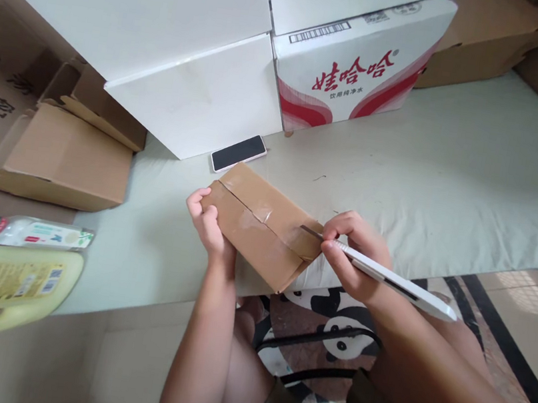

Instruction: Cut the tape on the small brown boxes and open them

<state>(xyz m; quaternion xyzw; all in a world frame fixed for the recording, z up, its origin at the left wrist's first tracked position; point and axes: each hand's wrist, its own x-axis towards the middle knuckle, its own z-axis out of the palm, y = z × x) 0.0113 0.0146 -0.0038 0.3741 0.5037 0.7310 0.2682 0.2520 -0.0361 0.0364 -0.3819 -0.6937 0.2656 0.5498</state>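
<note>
A small brown cardboard box (257, 233) is held tilted over the near edge of the covered table. My left hand (209, 226) grips its left end, fingers curled round the edge. Along the box's upper face runs a seam between flaps, with shiny clear tape on it. In my right hand (355, 255) is a white utility knife (402, 285), held closed between thumb and fingers. Its dark blade points left and lies over the right part of the box; whether it cuts into the cardboard I cannot tell. Just behind the box lies a phone (239, 153) with a dark screen.
White cartons (204, 94) and a red-and-white water carton (353, 73) stand along the back. Open brown boxes (63, 160) are at left, near a clear bottle (22, 230) and a yellow jug (3, 290). A pale green cloth (466, 170) covers the table.
</note>
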